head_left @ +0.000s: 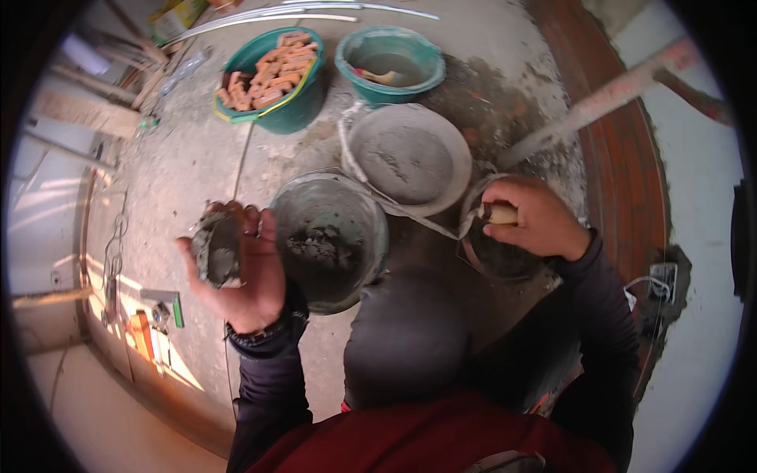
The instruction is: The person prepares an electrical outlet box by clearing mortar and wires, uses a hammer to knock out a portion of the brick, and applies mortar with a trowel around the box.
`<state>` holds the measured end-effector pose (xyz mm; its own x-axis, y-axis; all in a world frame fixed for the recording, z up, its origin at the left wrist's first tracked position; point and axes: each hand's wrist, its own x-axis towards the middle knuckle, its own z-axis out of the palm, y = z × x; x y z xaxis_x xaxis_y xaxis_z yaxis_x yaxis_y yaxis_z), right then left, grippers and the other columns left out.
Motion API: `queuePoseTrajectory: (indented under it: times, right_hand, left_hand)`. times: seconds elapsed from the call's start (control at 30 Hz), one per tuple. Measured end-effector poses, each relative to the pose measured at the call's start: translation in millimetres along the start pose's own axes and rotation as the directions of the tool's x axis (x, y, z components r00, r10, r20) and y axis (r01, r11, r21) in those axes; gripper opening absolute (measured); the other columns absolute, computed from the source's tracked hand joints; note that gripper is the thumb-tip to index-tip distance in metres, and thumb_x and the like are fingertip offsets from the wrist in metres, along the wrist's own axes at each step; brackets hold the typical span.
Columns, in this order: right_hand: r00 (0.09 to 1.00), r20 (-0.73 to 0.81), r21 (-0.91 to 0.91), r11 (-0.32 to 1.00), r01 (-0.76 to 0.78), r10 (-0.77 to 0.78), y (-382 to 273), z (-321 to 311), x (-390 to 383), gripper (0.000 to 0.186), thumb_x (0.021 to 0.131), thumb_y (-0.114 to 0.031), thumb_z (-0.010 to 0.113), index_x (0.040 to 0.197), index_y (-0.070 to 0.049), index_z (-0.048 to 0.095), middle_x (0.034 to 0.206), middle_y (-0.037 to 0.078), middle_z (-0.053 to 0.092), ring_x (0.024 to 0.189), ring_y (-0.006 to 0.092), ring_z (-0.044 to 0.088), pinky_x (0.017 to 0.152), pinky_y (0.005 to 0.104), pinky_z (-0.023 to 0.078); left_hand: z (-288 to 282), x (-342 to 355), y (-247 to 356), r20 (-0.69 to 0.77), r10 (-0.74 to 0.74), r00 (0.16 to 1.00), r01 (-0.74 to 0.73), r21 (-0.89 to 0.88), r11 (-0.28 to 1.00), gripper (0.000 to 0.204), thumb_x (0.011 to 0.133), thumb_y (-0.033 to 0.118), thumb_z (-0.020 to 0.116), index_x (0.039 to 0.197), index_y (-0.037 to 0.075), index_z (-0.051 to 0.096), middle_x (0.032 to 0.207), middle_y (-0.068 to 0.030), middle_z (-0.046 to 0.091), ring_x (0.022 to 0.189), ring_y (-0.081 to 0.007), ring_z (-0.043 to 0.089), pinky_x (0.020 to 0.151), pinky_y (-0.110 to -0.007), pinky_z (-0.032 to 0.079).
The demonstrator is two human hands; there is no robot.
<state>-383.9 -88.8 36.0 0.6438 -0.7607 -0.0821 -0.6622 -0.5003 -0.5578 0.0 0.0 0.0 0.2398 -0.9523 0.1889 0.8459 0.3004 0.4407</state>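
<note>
My left hand [248, 276] is turned palm up at the left, its fingers curled a little beside a small block thickly coated in grey mortar [220, 251]. The mortar hides most of the block's surface. At the right, my right hand [528, 213] is wrapped round the pale wooden handle [501, 214] of what looks like a trowel; its blade is mostly hidden. Beneath that hand stands a bucket [471, 256], its inside dark and largely covered by the hand. Between my hands sits a round tub [380, 229] with grey mortar [323, 244] in its bottom.
Farther off are a bucket of grey mix [461, 150], a green tub of brick pieces [296, 118] and a green basin of murky water [438, 75]. A slanting pole [583, 110] stands by the brick course [623, 150] at right. Tools, including a green-and-grey square [178, 311], lie at left.
</note>
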Motion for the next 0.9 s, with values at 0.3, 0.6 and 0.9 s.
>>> queuePoseTrajectory:
  times: [0.3, 0.6, 0.9]
  right_hand:
    - [0.826, 0.263, -0.344, 0.848, -0.403, 0.499, 40, -96, -131, 0.024, 0.085, -0.019, 0.071, 0.095, 0.003, 0.070, 0.085, 0.022, 0.069, 0.082, 0.0401, 0.066, 0.074, 0.0460, 0.051]
    - [0.385, 0.674, -0.342, 0.728, -0.594, 0.630, 171, 33, -160, 0.029, 0.084, -0.018, 0.056, 0.075, 0.005, 0.070, 0.079, 0.019, 0.069, 0.074, 0.0306, 0.068, 0.065, 0.0456, 0.053]
    - [0.794, -0.221, -0.235, 0.759, -0.607, 0.566, 67, -19, -179, 0.027, 0.084, -0.022, 0.066, 0.098, 0.000, 0.071, 0.092, 0.017, 0.070, 0.088, 0.0342, 0.070, 0.075, 0.0462, 0.055]
  left_hand:
    - [34, 20, -83, -0.094, -0.284, 0.954, 0.291, 0.083, 0.953, 0.065, 0.104, 0.061, 0.038, 0.115, 0.002, 0.064, 0.104, -0.0143, 0.068, 0.095, -0.0285, 0.065, 0.087, -0.046, 0.055]
    - [95, 39, -180, 0.104, -0.699, 0.707, 0.689, 0.119, 0.715, 0.057, 0.104, 0.055, 0.044, 0.115, 0.002, 0.063, 0.102, -0.0127, 0.068, 0.090, -0.0280, 0.063, 0.084, -0.044, 0.055]
    - [161, 25, -266, 0.087, -0.935, 0.344, 0.922, 0.157, 0.354, 0.056, 0.103, 0.055, 0.042, 0.116, 0.007, 0.066, 0.104, -0.0104, 0.070, 0.085, -0.0262, 0.062, 0.087, -0.047, 0.053]
